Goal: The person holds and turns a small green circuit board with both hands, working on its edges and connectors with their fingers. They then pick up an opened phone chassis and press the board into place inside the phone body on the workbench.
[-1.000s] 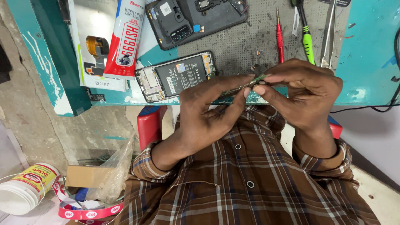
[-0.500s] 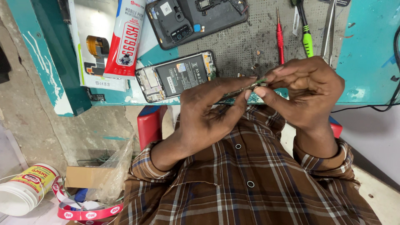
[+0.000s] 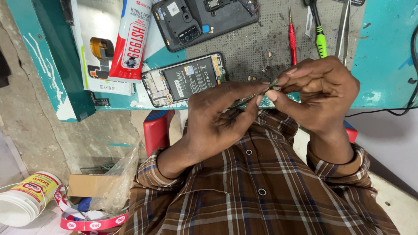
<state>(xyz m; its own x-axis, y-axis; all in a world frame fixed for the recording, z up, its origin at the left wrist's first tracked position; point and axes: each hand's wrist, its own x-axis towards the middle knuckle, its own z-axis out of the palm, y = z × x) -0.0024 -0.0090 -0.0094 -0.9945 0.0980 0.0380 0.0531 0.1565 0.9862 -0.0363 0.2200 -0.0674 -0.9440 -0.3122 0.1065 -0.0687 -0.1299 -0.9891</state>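
Observation:
My left hand (image 3: 217,122) and my right hand (image 3: 322,91) meet in front of my plaid shirt, at the near edge of the teal bench (image 3: 383,56). Between their fingertips they pinch a thin greenish strip, like a small circuit board (image 3: 254,96); most of it is hidden by my fingers. Just beyond my left hand an opened phone (image 3: 185,79) lies with its battery and boards showing.
A dark phone back cover (image 3: 204,17) lies further away on the grey work mat (image 3: 261,43). A red screwdriver (image 3: 292,37), a green-handled tool (image 3: 320,39) and tweezers (image 3: 344,26) lie at the right. A red and white glue tube (image 3: 130,39) rests on packaging. A white jar (image 3: 26,198) sits on the floor.
Both hands have shifted slightly while turning the thin strip between the fingertips. Nothing on the bench has moved.

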